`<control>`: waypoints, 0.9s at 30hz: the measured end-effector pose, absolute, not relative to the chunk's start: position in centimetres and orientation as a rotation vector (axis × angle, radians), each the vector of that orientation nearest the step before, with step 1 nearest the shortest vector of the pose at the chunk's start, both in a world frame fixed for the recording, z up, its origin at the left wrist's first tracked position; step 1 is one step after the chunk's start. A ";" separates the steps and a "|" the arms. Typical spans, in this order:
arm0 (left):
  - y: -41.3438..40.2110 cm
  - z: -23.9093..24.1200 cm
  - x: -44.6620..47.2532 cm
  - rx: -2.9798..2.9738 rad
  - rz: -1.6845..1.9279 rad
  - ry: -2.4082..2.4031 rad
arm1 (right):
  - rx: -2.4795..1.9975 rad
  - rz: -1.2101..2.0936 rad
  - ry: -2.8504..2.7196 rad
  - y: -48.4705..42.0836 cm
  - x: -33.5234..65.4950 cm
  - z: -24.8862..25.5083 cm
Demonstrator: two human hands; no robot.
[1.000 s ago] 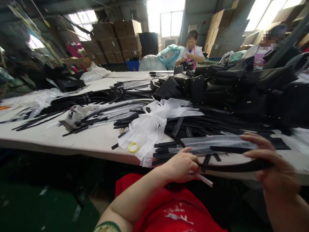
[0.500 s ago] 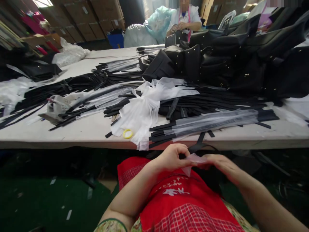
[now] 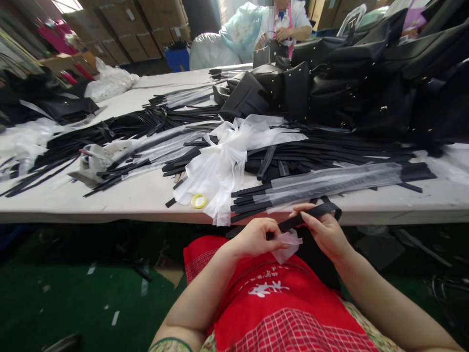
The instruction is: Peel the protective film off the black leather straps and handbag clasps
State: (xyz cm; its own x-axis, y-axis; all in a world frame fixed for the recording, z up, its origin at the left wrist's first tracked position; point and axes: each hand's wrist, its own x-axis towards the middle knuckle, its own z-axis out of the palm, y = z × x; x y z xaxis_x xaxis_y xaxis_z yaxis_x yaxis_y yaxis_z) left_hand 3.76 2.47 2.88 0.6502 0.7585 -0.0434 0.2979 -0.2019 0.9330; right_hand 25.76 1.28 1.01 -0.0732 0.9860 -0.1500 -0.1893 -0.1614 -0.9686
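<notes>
Just above my lap, in front of the table edge, my left hand [image 3: 262, 237] is closed on a small piece of thin white sheet [image 3: 287, 248] and the near end of a black strap [image 3: 291, 223]. My right hand [image 3: 322, 230] grips the same strap further along, thumb on top, and the strap loops over past its fingers. On the table beyond lie black straps under a translucent wrapping [image 3: 337, 182]. A pile of white sheets [image 3: 218, 178] sits to their left, with a yellow ring [image 3: 199, 201] on its near end.
Black bags [image 3: 351, 93] are heaped on the right of the table [image 3: 120, 203]. More black straps [image 3: 128, 124] spread across the left, beside crumpled plastic [image 3: 110, 80]. A co-worker [image 3: 284, 32] handles something black at the far side. Cartons [image 3: 128, 29] stand behind.
My right hand has left the white sheet beside my left hand, moved up and taken hold of the black strap, now raised. My left hand stays nearly in place.
</notes>
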 end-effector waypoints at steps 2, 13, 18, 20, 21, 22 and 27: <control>2.6 2.6 3.5 1.780 0.539 0.860 | -1.165 1.414 -1.100 1.1 25.8 1.1; 3.6 2.0 -0.4 1.787 0.605 1.026 | -1.021 1.026 -1.101 1.3 27.0 5.8; 3.4 1.9 -1.0 1.774 0.625 1.034 | -1.061 1.049 -1.146 1.4 26.9 5.1; 3.4 2.0 -1.1 1.779 0.621 1.028 | -1.102 1.062 -1.214 1.5 27.3 4.5; 3.5 2.0 -1.1 1.780 0.618 1.020 | -1.119 1.061 -1.251 1.6 27.5 4.1; 3.5 2.0 -1.0 1.778 0.618 1.008 | -1.132 1.061 -1.284 1.7 27.7 3.8; 3.6 1.3 0.5 1.712 0.639 0.896 | -1.146 1.145 -1.361 1.9 27.3 2.9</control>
